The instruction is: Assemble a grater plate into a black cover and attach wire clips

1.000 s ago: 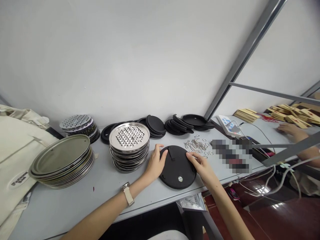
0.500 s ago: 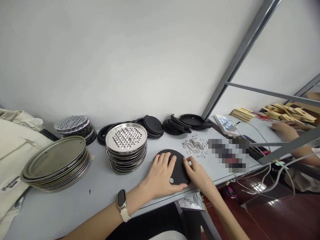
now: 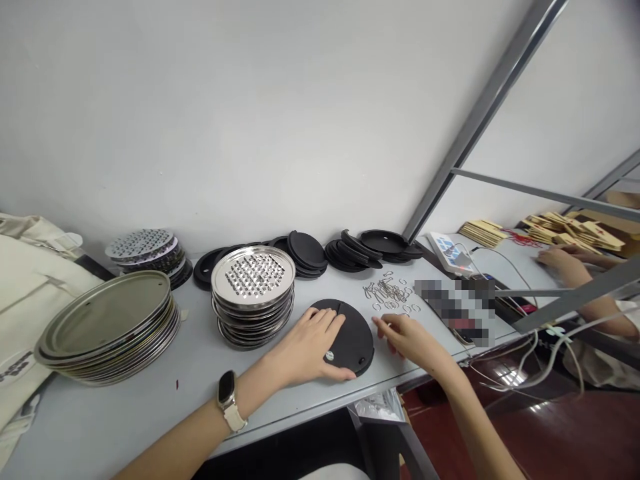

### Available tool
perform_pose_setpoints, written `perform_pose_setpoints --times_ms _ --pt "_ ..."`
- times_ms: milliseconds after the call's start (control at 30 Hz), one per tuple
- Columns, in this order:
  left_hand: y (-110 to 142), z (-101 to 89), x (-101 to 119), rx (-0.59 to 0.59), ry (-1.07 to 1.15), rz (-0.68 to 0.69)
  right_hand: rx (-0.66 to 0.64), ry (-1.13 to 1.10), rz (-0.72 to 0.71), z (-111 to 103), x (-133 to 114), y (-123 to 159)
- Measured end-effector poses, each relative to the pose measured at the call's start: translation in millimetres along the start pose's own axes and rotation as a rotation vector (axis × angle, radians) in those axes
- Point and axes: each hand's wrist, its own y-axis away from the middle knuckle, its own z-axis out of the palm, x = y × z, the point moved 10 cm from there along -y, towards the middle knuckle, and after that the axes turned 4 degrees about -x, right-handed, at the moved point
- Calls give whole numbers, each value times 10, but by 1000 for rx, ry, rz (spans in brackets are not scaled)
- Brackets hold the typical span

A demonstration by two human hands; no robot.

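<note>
On the table, the left hand partly hides a black disc.

Disc right of grater stack

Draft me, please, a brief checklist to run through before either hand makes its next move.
1. Left hand on the black disc: ok, fingers spread over it.
2. Disc lying on the table: ok.
3. Right hand clear of the disc: cannot tell, fingertips are right by its edge.
4. Small metal pieces tidy: not ok, loosely scattered.
5. Grater stack apart from the disc: ok, table shows between.
</note>
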Motion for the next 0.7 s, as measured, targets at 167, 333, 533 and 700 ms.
perform_pose_setpoints --times_ms 167,333,533,700 --pt "164 -13 -34 -105 60 -12 291 88 88 -535 493 61" --pt "232 -140 140 -59 -58 37 317 116 -31 -544 589 100" --pt "185 -95 284 -19 -165 185 289 159 -175 -391 401 66" --pt "232 -24 295 6 -222 249 245 155 -186 -361 416 32"
